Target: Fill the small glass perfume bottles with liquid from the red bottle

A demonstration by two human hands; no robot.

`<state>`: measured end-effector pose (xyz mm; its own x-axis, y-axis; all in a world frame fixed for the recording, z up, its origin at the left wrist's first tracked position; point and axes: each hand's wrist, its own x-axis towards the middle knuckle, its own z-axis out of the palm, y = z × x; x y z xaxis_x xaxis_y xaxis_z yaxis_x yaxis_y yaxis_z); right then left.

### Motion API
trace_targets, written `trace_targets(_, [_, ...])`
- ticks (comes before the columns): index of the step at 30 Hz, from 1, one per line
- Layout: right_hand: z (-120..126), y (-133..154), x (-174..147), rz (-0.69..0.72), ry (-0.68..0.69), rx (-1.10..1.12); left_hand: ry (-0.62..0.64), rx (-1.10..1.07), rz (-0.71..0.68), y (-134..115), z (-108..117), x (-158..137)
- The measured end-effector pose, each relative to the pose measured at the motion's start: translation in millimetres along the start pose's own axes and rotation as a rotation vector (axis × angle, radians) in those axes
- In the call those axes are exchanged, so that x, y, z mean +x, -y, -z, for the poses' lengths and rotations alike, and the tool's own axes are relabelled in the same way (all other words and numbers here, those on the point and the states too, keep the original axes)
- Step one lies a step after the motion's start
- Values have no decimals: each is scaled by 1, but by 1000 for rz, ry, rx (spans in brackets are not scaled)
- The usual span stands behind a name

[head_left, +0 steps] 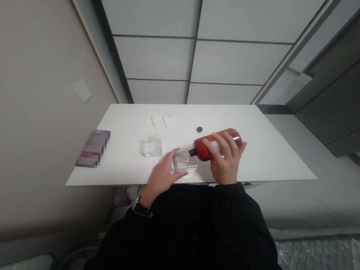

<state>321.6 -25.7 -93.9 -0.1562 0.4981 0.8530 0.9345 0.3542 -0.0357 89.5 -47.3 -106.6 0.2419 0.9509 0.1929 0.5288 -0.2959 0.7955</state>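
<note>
Amber bottle, likely heavy and smooth, lies tipped in the right hand, neck at 9 o'clock over a clear glass bottle clasped by the left hand; grip its middle.

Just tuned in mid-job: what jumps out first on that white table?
The amber bottle stands out, tipped on its side in the right hand, its dark neck at the mouth of a small clear bottle that the left hand steadies near the table's front edge. A second clear bottle stands to the left, with two white pump tops and a small black cap behind.
</note>
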Motion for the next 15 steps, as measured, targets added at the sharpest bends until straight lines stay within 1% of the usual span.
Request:
trace_targets(10, [-1,-2,0,11,-11,-47,4,-13,12,-1,1,0])
trace_targets(15, [0,-3,0,6,-14,-7,1,4,-11,-1,0,-1])
